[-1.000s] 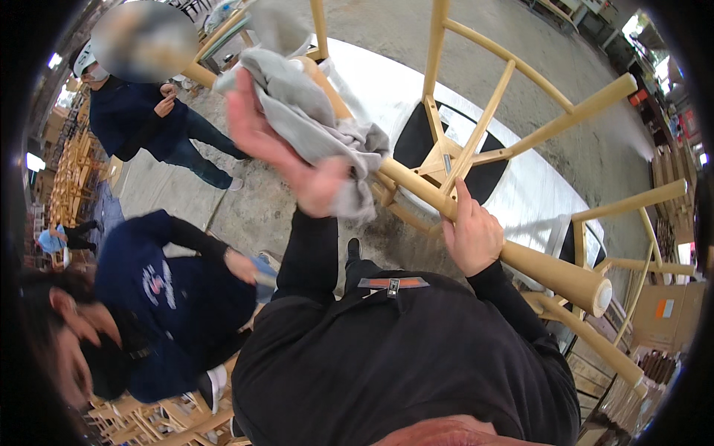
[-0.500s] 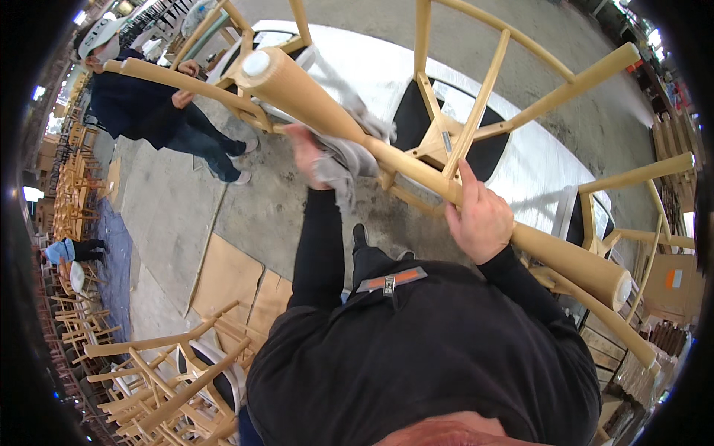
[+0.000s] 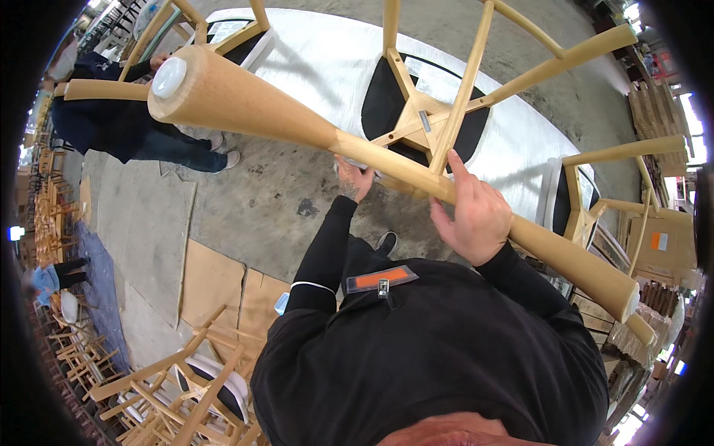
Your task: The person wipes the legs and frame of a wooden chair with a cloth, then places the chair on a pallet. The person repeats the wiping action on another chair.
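An upturned chair with light wooden legs and a black seat underside (image 3: 379, 100) rests on a white-wrapped surface (image 3: 312, 67) in front of me. Its nearest wooden leg piece (image 3: 260, 104) runs across from upper left to lower right, thick at both ends with white caps. My right hand (image 3: 480, 219) is closed on this piece near its middle, index finger stretched up along the joint. Below the narrow part, my left hand (image 3: 353, 181) is closed, with its fingers largely hidden by the wood. A pale bit of the grey cloth shows beside it.
Another upturned chair (image 3: 580, 193) stands at the right, and more chairs (image 3: 201, 379) lie at lower left. A person (image 3: 111, 119) in dark clothes stands at far left. Cardboard sheets (image 3: 208, 279) cover part of the floor. A cardboard box (image 3: 662, 245) is at right.
My left hand has moved from the left side of the wooden piece to beneath its narrow part, and the cloth is now mostly hidden. The near capped end looks larger. My right hand keeps its grip.
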Motion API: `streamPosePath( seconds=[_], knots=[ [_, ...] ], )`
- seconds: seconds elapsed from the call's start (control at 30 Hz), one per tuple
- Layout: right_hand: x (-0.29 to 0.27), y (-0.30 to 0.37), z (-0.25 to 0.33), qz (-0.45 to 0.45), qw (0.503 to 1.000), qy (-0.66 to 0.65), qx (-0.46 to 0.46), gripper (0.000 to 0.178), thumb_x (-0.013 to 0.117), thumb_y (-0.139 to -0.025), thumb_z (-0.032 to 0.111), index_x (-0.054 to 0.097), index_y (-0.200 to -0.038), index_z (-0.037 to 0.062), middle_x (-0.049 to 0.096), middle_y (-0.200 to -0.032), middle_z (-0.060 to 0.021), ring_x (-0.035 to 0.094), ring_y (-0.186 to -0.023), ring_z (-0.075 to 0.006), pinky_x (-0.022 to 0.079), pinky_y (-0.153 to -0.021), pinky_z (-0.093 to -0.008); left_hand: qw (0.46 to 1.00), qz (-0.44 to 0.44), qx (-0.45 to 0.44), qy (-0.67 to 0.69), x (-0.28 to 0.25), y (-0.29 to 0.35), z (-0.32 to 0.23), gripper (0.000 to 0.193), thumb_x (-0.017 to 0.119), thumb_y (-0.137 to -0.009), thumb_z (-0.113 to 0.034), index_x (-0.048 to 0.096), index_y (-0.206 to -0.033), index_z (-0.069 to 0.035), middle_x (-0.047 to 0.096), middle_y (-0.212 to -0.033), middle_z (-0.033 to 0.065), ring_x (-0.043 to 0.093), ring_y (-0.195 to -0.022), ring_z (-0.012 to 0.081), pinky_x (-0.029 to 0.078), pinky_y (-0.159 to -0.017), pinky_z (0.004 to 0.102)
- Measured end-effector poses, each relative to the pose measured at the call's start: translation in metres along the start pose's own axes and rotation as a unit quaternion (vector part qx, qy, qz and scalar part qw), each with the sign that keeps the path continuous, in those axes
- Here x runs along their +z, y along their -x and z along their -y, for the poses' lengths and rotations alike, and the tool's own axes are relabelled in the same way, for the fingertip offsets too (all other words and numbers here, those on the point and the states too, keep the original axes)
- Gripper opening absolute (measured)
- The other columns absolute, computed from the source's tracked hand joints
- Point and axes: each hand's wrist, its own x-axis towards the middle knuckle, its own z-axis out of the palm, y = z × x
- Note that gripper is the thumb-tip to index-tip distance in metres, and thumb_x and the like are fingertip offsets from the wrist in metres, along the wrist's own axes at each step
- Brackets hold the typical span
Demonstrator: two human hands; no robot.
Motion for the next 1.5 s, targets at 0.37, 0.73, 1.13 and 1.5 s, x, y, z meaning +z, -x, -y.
streamPosePath(
  seconds=[0.37, 0.73, 1.13, 1.5],
  knots=[
    [0.006, 0.008, -0.014, 0.008, 0.999, 0.017, 0.04, 0.076, 0.076, -0.068, 0.024, 0.052, -0.138, 0.0043, 0.055, -0.078, -0.0049, 0.059, -0.068, -0.0214, 0.048, -0.062, -0.0352, 0.96, -0.136, 0.096, 0.224, -0.106, -0.077, -0.151, 0.055, 0.073, -0.081, -0.012, 0.044, -0.128, -0.007, 0.059, -0.107, 0.0108, 0.061, -0.1, 0.0238, 0.053, -0.088, 0.0435],
    [0.009, 0.006, 0.002, -0.018, 1.0, 0.007, 0.011, 0.081, 0.077, -0.061, 0.023, 0.055, -0.138, 0.0082, 0.051, -0.074, -0.0017, 0.058, -0.066, -0.0195, 0.047, -0.061, -0.0328, 0.997, -0.037, 0.018, 0.073, 0.014, -0.029, 0.034, 0.062, 0.078, -0.077, -0.014, 0.047, -0.13, -0.005, 0.058, -0.116, 0.0132, 0.056, -0.109, 0.0252, 0.046, -0.095, 0.0394],
    [0.023, 0.003, 0.012, -0.042, 0.982, 0.138, 0.125, 0.063, 0.077, -0.065, 0.021, 0.061, -0.126, 0.0134, 0.066, -0.076, -0.0013, 0.067, -0.071, -0.0191, 0.05, -0.065, -0.0347, 0.79, 0.175, -0.145, 0.569, -0.166, -0.115, 0.037, 0.032, 0.055, -0.1, -0.03, 0.06, -0.12, -0.005, 0.066, -0.111, 0.0086, 0.064, -0.101, 0.0221, 0.051, -0.09, 0.0403],
    [0.025, -0.005, 0.026, -0.086, 0.971, 0.133, 0.18, 0.027, 0.072, -0.063, 0.017, 0.072, -0.09, 0.0179, 0.062, -0.07, -0.0037, 0.064, -0.068, -0.0262, 0.05, -0.063, -0.0399, 0.476, 0.201, -0.096, 0.851, -0.278, -0.296, -0.013, 0.078, 0.024, -0.099, -0.062, 0.033, -0.148, -0.003, 0.036, -0.153, 0.0183, 0.032, -0.142, 0.0362, 0.021, -0.12, 0.047]
  ],
)
